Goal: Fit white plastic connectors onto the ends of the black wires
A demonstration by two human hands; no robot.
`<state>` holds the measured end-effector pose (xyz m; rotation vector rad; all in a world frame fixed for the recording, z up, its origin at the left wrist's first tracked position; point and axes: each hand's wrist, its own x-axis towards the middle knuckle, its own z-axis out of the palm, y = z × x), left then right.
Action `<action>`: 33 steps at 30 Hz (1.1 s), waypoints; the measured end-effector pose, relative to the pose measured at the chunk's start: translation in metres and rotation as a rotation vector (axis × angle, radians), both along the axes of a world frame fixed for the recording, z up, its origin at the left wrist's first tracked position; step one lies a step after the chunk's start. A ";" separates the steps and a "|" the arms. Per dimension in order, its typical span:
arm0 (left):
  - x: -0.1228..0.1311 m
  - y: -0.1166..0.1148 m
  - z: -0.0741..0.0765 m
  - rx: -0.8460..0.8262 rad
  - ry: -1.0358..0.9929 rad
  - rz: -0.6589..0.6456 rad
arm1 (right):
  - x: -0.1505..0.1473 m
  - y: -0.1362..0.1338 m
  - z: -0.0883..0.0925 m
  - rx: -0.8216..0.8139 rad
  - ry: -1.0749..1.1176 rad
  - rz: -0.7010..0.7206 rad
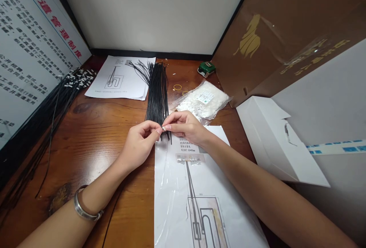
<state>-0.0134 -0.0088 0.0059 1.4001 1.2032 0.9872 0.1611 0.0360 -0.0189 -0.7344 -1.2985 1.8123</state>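
Note:
My left hand (143, 141) and my right hand (184, 126) meet at the fingertips, both closed in a pinch. Between them shows a small white connector (164, 128); any wire running into it is hidden by the fingers. Right behind and under my hands lies a bundle of thin black wires (158, 92), its near ends poking out below the fingertips. Beyond my right hand rests a clear plastic bag of small white pieces (206, 97) with a label on it. A plastic-covered drawing sheet (177, 194) lies below my hands, on the wooden table (100, 126).
At the left, a pile of black wires with white connectors (80, 77) leans along a printed board (31, 42). Another drawing sheet (114, 78) lies at the back. A green tape measure (206, 69), a yellow rubber band (177, 87) and a brown box (274, 31) are at the right.

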 end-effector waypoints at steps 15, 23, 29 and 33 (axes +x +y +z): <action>0.001 -0.001 0.005 -0.123 -0.092 0.017 | 0.000 0.001 -0.002 0.055 -0.047 0.007; -0.001 0.000 0.002 -0.139 -0.101 0.023 | -0.001 0.000 -0.001 0.062 -0.079 0.003; 0.000 0.001 0.003 -0.133 -0.104 0.039 | 0.000 0.000 0.000 0.056 -0.080 0.000; 0.001 0.000 0.003 -0.130 -0.115 0.077 | 0.000 0.001 0.001 0.029 -0.057 -0.026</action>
